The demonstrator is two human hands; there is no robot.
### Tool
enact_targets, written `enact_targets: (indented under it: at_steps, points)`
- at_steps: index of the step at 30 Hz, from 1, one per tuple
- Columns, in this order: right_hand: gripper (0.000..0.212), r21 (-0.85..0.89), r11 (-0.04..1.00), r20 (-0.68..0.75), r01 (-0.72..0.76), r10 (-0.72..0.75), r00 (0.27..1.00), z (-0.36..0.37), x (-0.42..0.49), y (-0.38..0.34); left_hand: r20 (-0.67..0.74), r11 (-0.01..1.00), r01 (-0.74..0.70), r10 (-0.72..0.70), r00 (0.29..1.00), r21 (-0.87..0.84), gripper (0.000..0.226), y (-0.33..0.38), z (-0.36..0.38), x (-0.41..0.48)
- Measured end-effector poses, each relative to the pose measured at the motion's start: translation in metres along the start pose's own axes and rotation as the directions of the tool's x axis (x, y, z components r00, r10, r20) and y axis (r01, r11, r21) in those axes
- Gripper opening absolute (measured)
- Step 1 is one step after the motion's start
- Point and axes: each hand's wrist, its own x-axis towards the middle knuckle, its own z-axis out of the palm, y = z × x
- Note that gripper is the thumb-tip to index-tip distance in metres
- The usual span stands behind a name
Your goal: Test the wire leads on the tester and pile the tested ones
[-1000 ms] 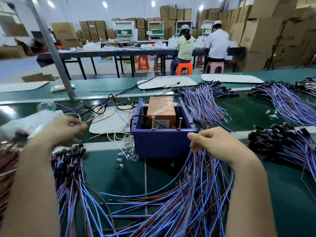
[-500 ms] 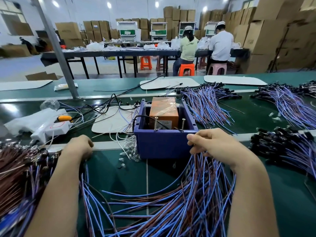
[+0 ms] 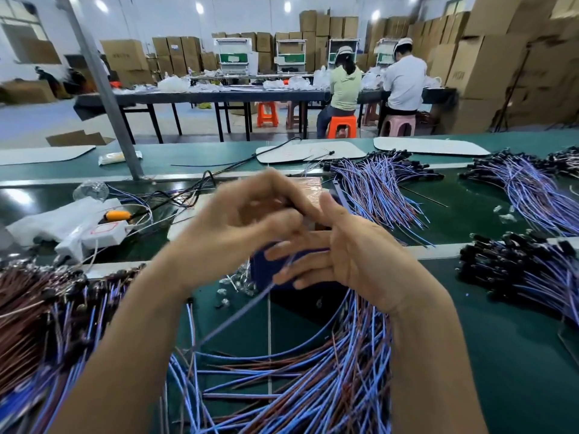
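Head view: one thin blue wire lead (image 3: 238,314) slants up from the blue-and-brown pile (image 3: 313,386) on the desk (image 3: 501,355) to both hands, raised before the blue tester (image 3: 260,270). The blurred left hand (image 3: 250,220) curls, seemingly pinching its top; the right hand (image 3: 341,255) has its fingers spread and relaxed.

On my feed I see the left forearm (image 3: 125,355) and the right forearm (image 3: 432,355) bare from the lower edge up to the wrists. They are slim, though the wide lens swells them near the camera. The left hand (image 3: 250,220) is bare and smeared by motion blur, so I cannot make out its creases or nails. The right hand (image 3: 351,255) reads sharper, bare as well, with faint tendon lines at the wrist and slender fingers (image 3: 294,250).
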Motion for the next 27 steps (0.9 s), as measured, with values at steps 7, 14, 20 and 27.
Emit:
enact_targets:
  at_steps: [7, 14, 20, 27]
  points:
    - [0.020, 0.103, 0.981, -0.244, 0.164, -0.135, 0.960, -0.006, 0.001, -0.002, 0.559, 0.971, 0.238, -0.204, 0.804, 0.012, 0.023, 0.016, 0.019, -0.008]
    - [0.030, 0.135, 0.951, -0.431, 0.277, -0.195, 0.881, -0.013, -0.004, -0.008, 0.767, 0.844, 0.499, -0.449, 0.458, 0.196, 0.027, -0.009, 0.036, 0.000]
    - [0.068, 0.131, 0.862, -0.613, 0.490, -0.318, 0.724, -0.010, 0.001, -0.008, 0.684, 0.808, 0.488, -0.561, 0.465, 0.331, 0.023, -0.030, 0.029, 0.004]
    - [0.061, -0.337, 0.911, -0.518, 0.237, -0.389, 0.762, -0.009, 0.011, 0.005, -0.016, 0.912, 0.380, -0.387, 0.922, -0.152, 0.036, -0.026, 0.016, 0.011]
